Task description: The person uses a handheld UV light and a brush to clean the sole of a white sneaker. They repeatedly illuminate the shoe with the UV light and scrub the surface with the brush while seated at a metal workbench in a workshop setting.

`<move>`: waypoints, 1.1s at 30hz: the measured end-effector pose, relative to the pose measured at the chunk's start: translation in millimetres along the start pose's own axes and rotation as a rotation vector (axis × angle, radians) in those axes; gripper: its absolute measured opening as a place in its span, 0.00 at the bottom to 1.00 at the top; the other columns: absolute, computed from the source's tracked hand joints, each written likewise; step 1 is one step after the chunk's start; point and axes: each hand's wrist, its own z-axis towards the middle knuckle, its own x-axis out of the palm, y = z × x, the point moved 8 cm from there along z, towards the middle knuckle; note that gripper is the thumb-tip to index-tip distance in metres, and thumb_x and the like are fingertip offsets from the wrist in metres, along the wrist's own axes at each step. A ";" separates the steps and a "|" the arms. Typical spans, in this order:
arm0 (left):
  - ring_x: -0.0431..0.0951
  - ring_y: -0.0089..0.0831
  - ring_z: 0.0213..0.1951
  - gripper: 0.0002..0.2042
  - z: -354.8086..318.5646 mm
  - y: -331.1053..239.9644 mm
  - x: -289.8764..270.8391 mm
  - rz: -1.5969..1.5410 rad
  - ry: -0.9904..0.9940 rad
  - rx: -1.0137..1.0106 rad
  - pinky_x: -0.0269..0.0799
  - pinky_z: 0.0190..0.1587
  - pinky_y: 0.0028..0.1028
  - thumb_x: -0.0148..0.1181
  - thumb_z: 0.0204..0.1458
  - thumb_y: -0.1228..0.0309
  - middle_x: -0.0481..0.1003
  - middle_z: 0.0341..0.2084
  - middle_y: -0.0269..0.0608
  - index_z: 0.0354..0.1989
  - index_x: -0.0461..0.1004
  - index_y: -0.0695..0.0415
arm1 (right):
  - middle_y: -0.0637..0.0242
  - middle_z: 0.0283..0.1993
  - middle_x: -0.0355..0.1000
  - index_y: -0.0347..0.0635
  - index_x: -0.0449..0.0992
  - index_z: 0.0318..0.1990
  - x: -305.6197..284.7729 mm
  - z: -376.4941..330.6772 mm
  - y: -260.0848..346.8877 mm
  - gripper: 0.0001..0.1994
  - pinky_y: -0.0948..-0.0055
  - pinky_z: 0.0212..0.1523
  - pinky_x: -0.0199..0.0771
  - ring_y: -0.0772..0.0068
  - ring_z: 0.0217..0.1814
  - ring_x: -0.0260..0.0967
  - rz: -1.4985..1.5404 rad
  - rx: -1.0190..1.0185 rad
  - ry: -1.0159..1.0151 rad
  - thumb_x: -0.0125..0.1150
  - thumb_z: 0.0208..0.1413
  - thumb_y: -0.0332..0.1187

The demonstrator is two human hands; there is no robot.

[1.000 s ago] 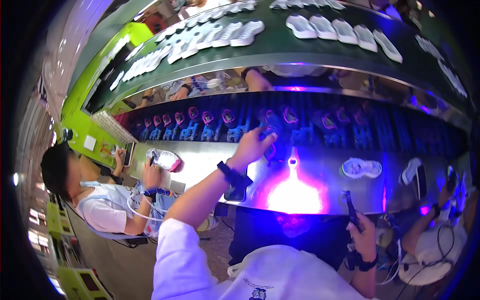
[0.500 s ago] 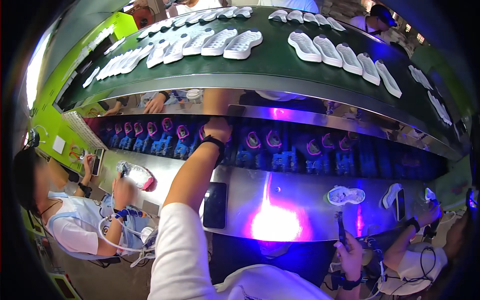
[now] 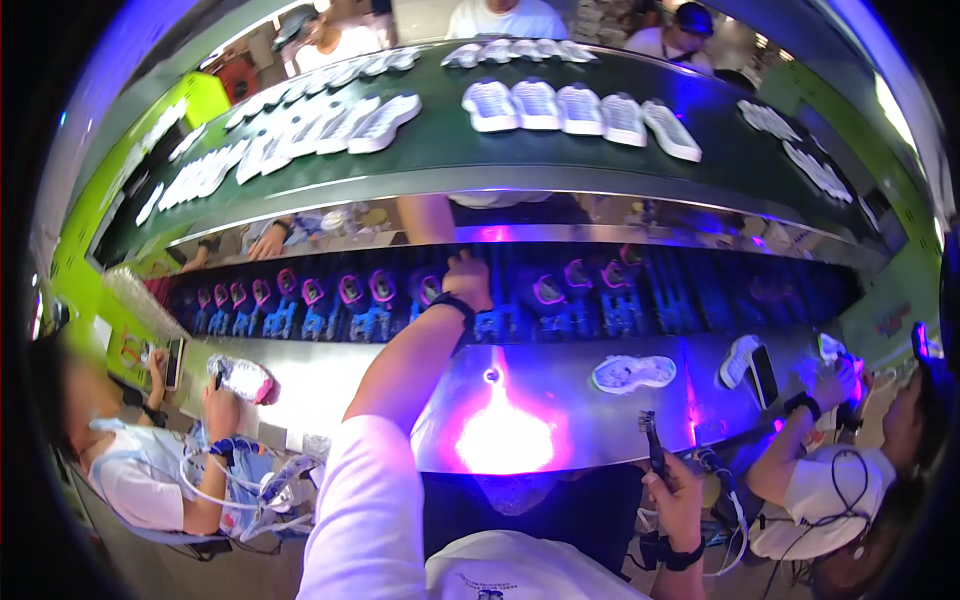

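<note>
My left hand (image 3: 467, 280) reaches into the dark trough, its fingers curled among the upright shoe pieces; what they hold, if anything, is hidden. Beside it stands a row of dark shoe pieces with pink-lit rims (image 3: 380, 287) on blue holders (image 3: 365, 325). My right hand (image 3: 676, 497) grips a small brush (image 3: 654, 442) by its dark handle, bristles up, over the bench's front edge. On the metal bench beyond the brush lies a white shoe sole (image 3: 633, 374), apart from both hands.
A green conveyor belt (image 3: 420, 180) carrying rows of white soles (image 3: 558, 108) runs above the trough. Co-workers sit at left (image 3: 150, 470) and right (image 3: 830, 500); others are across the belt. Near the right co-worker lie another sole (image 3: 738, 360) and a phone (image 3: 764, 377).
The view has shifted, so the bench and belt soles appear farther left. My left hand appears farther right along the trough. The right hand still holds the brush, which appears slightly higher in view.
</note>
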 end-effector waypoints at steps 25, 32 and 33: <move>0.82 0.47 0.51 0.35 -302.3 -120.9 -108.6 -1.040 -0.164 0.301 0.80 0.52 0.38 0.78 0.40 0.67 0.79 0.51 0.53 0.60 0.72 0.64 | 0.67 0.32 0.78 0.36 0.79 0.57 3.2 -10.7 55.7 0.18 0.77 0.37 0.74 0.82 0.32 0.71 -0.040 -0.175 0.113 0.68 0.59 0.26; 0.78 0.54 0.57 0.22 -353.9 -128.5 -163.9 -0.737 -0.491 0.810 0.76 0.60 0.50 0.67 0.45 0.77 0.77 0.53 0.51 0.52 0.79 0.61 | 0.57 0.39 0.82 0.37 0.81 0.54 33.3 -15.6 98.4 0.18 0.72 0.42 0.76 0.69 0.36 0.79 -0.229 -0.423 0.191 0.70 0.55 0.26; 0.78 0.54 0.57 0.21 -355.8 -127.1 -163.3 -0.721 -0.499 0.826 0.76 0.60 0.50 0.66 0.46 0.76 0.77 0.53 0.51 0.52 0.79 0.60 | 0.56 0.40 0.82 0.37 0.81 0.54 36.4 -14.2 103.9 0.18 0.72 0.42 0.76 0.67 0.36 0.79 -0.232 -0.465 0.184 0.70 0.55 0.26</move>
